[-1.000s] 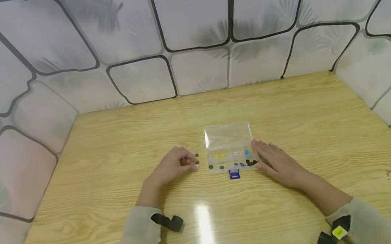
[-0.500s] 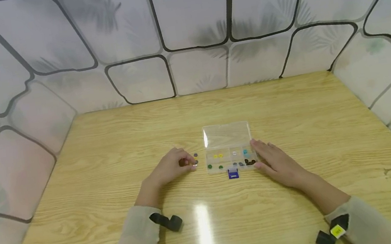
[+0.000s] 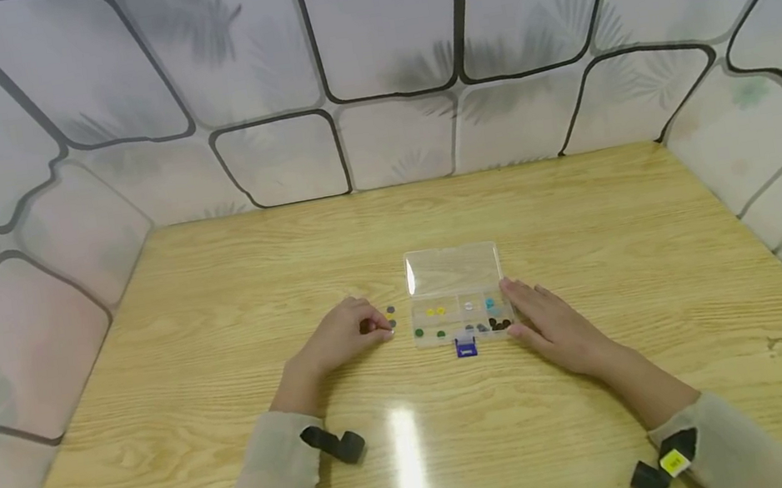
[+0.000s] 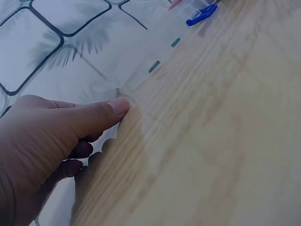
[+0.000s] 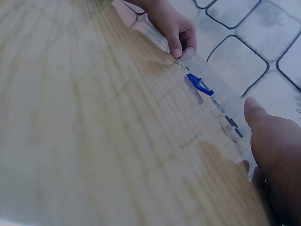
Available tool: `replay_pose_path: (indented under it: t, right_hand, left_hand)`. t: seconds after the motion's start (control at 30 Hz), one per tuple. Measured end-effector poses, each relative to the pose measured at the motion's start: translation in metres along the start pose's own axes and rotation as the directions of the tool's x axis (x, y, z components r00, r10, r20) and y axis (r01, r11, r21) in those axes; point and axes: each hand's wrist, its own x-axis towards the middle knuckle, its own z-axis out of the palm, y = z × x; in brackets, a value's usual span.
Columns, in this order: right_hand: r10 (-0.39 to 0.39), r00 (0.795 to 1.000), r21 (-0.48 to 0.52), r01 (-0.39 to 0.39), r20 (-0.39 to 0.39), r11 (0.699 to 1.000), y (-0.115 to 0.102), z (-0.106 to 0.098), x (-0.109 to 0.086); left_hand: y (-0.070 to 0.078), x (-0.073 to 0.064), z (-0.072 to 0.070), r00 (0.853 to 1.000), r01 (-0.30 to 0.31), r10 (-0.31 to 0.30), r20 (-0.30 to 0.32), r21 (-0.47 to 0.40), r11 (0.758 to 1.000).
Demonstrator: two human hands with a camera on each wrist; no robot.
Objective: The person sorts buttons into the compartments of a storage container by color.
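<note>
A clear plastic compartment box (image 3: 456, 295) lies with its lid raised, holding small button-like discs in several colours. My right hand (image 3: 558, 327) rests along its right side, fingers fairly straight, thumb by the front corner. To the left of the box, my left hand (image 3: 340, 336) has thumb and forefinger together low over the table, pinching what looks like a small white disc (image 3: 392, 331), mostly covered by the fingertips. Just beyond them lie dark discs (image 3: 391, 309) and a yellowish one. The left wrist view shows the thumb (image 4: 121, 106) hiding whatever sits behind it.
Green discs (image 3: 419, 332), yellow discs (image 3: 436, 311), blue discs (image 3: 490, 303) and dark brown discs (image 3: 500, 324) sit in separate compartments. A blue latch (image 3: 466, 347) juts from the box's front. The wooden table (image 3: 271, 253) meets a patterned wall (image 3: 398, 142) behind.
My left fingertips have shifted very slightly and closed over the white disc, uncovering more of the dark discs beyond. The right hand and the box keep their places.
</note>
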Motion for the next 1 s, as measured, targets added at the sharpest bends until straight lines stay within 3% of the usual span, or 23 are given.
replay_pose_path:
  t: [0.23,0.57,0.8,1.0]
  right_hand:
    - [-0.008,1.0,-0.004,0.008,-0.007,1.0,-0.001,0.0,-0.001]
    - [-0.01,1.0,-0.014,0.01,-0.01,1.0,-0.002,0.0,0.0]
    - [-0.01,1.0,-0.004,0.01,-0.001,1.0,0.001,0.0,0.0]
    - [0.009,1.0,0.054,-0.01,0.021,0.998,0.003,-0.004,-0.001]
  left_hand:
    - [0.002,0.001,0.0,0.994,-0.107,0.103,0.042,0.117,0.987]
    - [0.013,0.007,0.009,0.985,-0.171,0.169,0.025,0.155,0.973]
    - [0.017,0.011,0.014,0.987,-0.142,0.154,-0.043,0.212,0.967]
    - [0.018,0.015,0.017,0.979,-0.167,0.189,-0.071,0.244,0.955]
